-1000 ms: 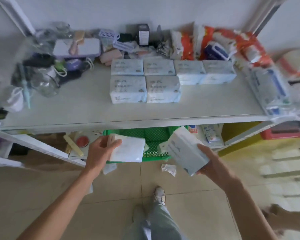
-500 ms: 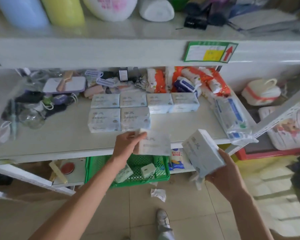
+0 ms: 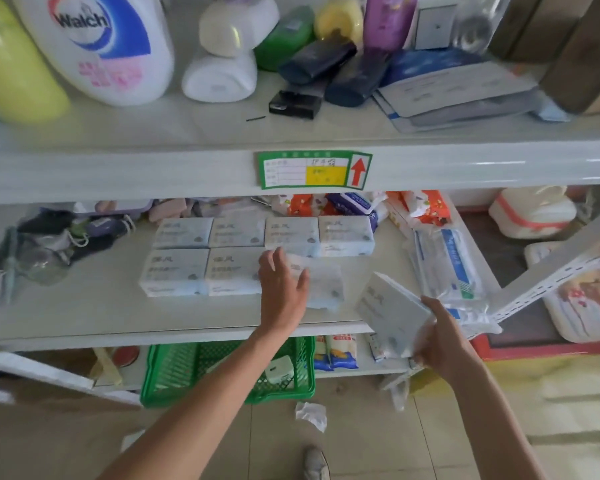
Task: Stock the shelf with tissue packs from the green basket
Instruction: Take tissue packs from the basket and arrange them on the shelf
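Several pale blue tissue packs (image 3: 205,271) lie in two rows on the middle shelf (image 3: 101,317). My left hand (image 3: 281,292) reaches over the shelf edge and grips the left end of another tissue pack (image 3: 323,285), which sits blurred on the shelf just right of the front row. Off the shelf's right front corner, my right hand (image 3: 444,341) holds a tilted tissue pack (image 3: 388,310) in the air. The green basket (image 3: 222,400) stands below on the floor with a small pack (image 3: 279,370) inside; my left forearm hides part of it.
The upper shelf board (image 3: 153,174), with a green price label (image 3: 314,169), overhangs the packs and carries bottles. Wrapped goods (image 3: 444,261) crowd the middle shelf's right end and dark clutter (image 3: 49,244) its left. A crumpled tissue (image 3: 310,414) and my shoe (image 3: 316,464) are on the floor.
Both hands rose from the basket to the middle shelf. My left hand carried its pack forward onto the shelf beside the front row; my right hand followed with its pack. The camera tilted up.
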